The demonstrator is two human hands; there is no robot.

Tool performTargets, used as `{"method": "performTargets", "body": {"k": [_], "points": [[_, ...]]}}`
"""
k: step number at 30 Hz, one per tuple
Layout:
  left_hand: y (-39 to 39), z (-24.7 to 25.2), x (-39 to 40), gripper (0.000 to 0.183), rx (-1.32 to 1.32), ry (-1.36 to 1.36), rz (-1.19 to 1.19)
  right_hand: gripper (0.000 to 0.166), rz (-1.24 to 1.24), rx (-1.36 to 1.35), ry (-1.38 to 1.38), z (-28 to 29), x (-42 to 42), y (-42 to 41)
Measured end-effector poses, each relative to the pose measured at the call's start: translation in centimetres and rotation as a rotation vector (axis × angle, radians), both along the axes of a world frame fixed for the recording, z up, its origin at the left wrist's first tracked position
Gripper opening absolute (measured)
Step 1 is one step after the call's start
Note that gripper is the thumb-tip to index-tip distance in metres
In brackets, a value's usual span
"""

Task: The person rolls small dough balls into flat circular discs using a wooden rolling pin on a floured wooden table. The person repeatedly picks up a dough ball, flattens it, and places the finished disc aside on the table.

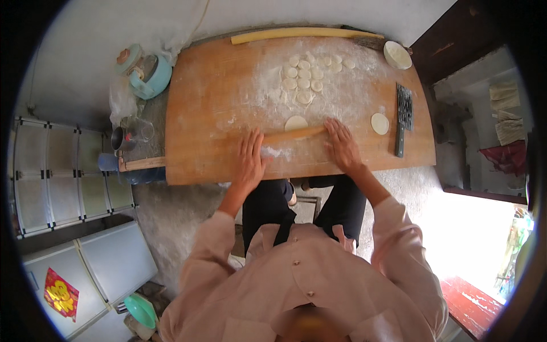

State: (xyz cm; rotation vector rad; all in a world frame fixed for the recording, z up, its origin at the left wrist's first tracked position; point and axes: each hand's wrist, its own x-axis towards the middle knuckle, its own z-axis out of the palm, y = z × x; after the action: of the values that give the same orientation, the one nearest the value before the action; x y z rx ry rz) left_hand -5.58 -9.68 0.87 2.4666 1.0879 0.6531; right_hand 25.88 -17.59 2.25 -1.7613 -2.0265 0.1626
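Observation:
Both my hands rest on the two ends of a wooden rolling pin (295, 134) on the floured wooden board (209, 94). My left hand (252, 156) lies with fingers extended over its left end; my right hand (343, 145) covers its right end. Under the pin's middle is a round dough wrapper (295, 123), partly hidden by it. Several small flattened dough discs (304, 73) lie in flour farther back. A rolled-out wrapper (380, 123) sits to the right of my right hand, beside a cleaver (404, 115) with a dark handle.
A white bowl of flour (397, 55) stands at the board's back right corner, near a small brush (368, 42). A long yellow pole (299, 34) lies along the back edge. Left of the board are a light-blue kettle (156, 79) and a metal mug (122, 139).

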Motion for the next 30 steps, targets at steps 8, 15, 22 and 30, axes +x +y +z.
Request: {"method": "performTargets", "body": {"k": [8, 15, 22, 30], "points": [[7.5, 0.3, 1.6, 0.08, 0.073, 0.121, 0.083, 0.072, -0.096, 0.026, -0.026, -0.1, -0.2, 6.3], [4.9, 0.6, 1.0, 0.082, 0.075, 0.145, 0.058, 0.074, -0.078, -0.001, -0.023, 0.1, -0.4, 4.5], [3.3, 1.7, 0.2, 0.077, 0.056, 0.175, 0.027, 0.077, -0.033, -0.022, 0.003, -1.1, -0.4, 0.8], [10.6, 0.1, 2.0, 0.082, 0.043, 0.131, 0.109, 0.077, -0.17, -0.022, -0.036, -0.7, -0.9, 8.6]]}}
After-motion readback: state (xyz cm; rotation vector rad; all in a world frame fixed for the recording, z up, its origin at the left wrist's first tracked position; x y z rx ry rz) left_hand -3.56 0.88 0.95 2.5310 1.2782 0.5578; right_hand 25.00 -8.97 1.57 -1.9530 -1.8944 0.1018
